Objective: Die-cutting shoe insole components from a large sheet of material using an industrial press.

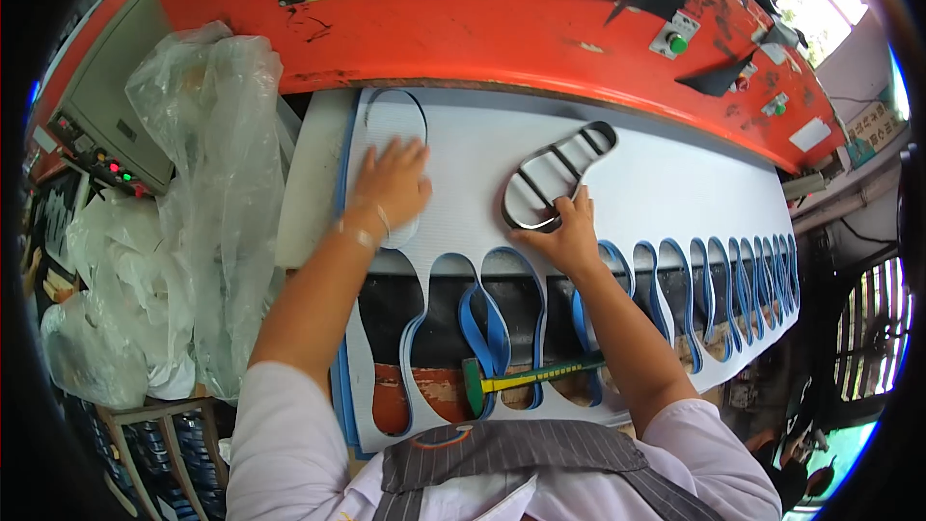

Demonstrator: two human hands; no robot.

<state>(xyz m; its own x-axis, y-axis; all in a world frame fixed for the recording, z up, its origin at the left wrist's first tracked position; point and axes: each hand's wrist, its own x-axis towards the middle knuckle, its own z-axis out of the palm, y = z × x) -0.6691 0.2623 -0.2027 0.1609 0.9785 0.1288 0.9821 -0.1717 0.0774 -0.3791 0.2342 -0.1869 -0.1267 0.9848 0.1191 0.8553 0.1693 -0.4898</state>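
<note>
My left hand (392,185) lies on a cut sole-shaped piece (394,114) at the left end of a white foam sheet (675,174). Its fingers are stretched out and somewhat apart, slightly blurred. Farther right, a sole-shaped cutting die (552,172) with dark cross bars rests on the sheet, tilted toward the upper right. My right hand (569,233) grips the die's near lower end, thumb and fingers on its rim. Along the sheet's near side runs a row of sole-shaped holes with blue edges showing, so several layers seem stacked.
A hammer (540,373) with a green head lies across the near cutouts. The red machine beam (559,48) with green buttons spans the far side. Clear plastic bags (217,203) hang at the left, beside a grey control box (121,87). A wooden rack (164,415) stands lower left.
</note>
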